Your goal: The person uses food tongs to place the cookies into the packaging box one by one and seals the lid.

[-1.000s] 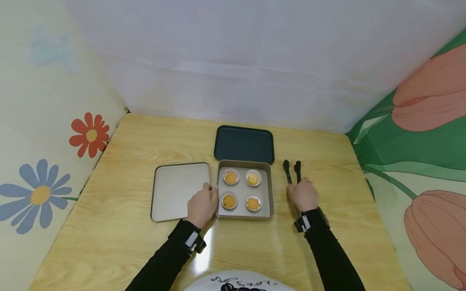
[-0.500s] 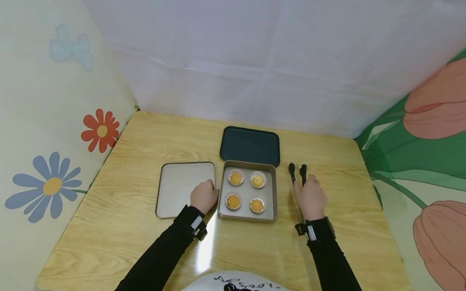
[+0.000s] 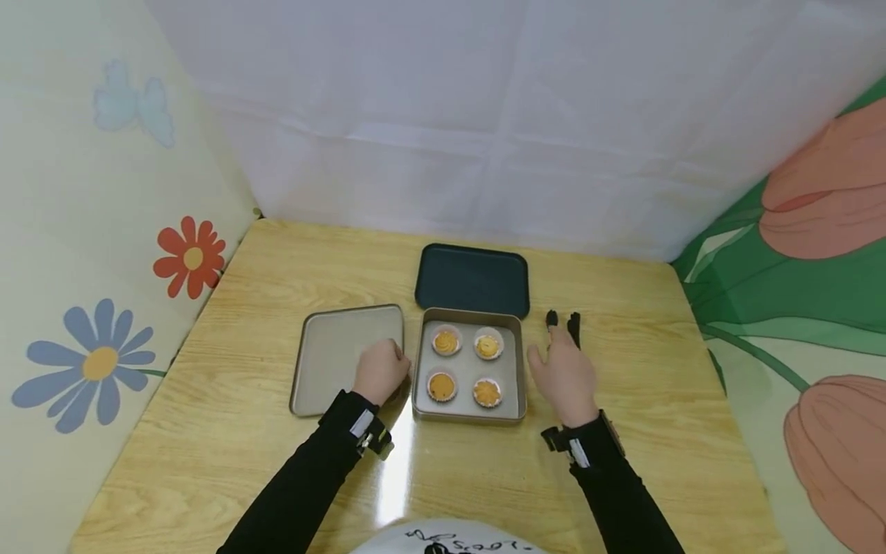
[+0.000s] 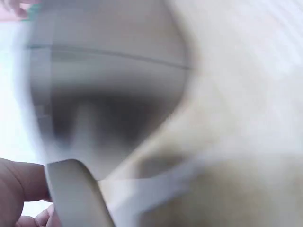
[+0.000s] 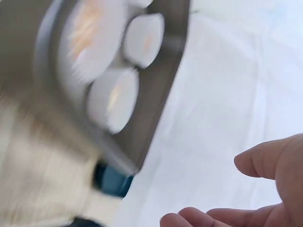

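Note:
In the head view, my left hand grips the right edge of a flat, rimmed metal lid. The left wrist view has the lid's edge between thumb and fingers. Immediately to its right stands a square metal baking pan with several small cupcakes in white paper cups. My right hand is over black tongs, hiding most of them; only their tips show beyond the fingers. The right wrist view shows the thumb and fingers spread, with nothing between them.
A dark teal tray lies behind the baking pan, against its far side. The wooden table meets a white cloth at the back. Painted flower panels flank both sides.
My right hand has come off the tongs and shifted slightly left, its thumb spreading out. The left hand keeps its grip, and the lid has turned slightly.

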### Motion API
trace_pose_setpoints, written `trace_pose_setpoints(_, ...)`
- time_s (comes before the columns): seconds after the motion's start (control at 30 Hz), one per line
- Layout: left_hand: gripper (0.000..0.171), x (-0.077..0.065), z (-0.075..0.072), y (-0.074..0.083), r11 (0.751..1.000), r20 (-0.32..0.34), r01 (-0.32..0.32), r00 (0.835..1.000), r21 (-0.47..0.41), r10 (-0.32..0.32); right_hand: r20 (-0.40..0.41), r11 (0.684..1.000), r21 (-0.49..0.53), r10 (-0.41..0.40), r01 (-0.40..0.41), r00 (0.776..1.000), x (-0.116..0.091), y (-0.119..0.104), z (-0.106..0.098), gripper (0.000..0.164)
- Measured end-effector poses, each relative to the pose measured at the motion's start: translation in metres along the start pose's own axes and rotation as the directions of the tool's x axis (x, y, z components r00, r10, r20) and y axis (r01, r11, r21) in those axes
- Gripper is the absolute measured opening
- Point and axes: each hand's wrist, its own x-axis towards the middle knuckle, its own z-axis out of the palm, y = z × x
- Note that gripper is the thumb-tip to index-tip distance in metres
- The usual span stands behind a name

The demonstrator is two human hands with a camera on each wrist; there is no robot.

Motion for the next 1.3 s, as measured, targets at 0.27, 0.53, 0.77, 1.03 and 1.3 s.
trace_pose_setpoints(0.27,0.014,-0.002,-0.067,0.016,0.953,-0.019,0.054,0.998,-0.299,-0.062,0.04,0.973,0.161,-0.176,0.168,0.984,-0.002,-0.049,0.0,0.042)
trace_pose_setpoints(0.53,0.023,-0.012,-0.12,0.031,0.62,0.061,0.065,0.998,-0.782,-0.027,0.22,0.897,0.424,-0.235,0.124,0.947,0.004,-0.07,0.014,0.043)
trace_pose_setpoints(0.77,0.016,-0.03,-0.139,0.054,0.26,0.023,-0.021,0.986,-0.965,0.163,0.453,0.625,0.754,-0.276,-0.2,0.848,0.01,-0.087,0.019,0.058)
trace_pose_setpoints(1.03,0.017,-0.031,-0.128,0.06,0.102,0.071,0.042,0.953,-0.994,0.296,0.448,0.262,0.876,-0.134,-0.405,0.884,0.011,-0.071,0.011,0.053)
trace_pose_setpoints(1.3,0.038,-0.019,-0.091,0.053,0.631,0.07,-0.014,0.992,-0.775,0.109,0.208,0.519,0.835,0.009,-0.183,0.978,-0.001,-0.044,-0.014,0.048)
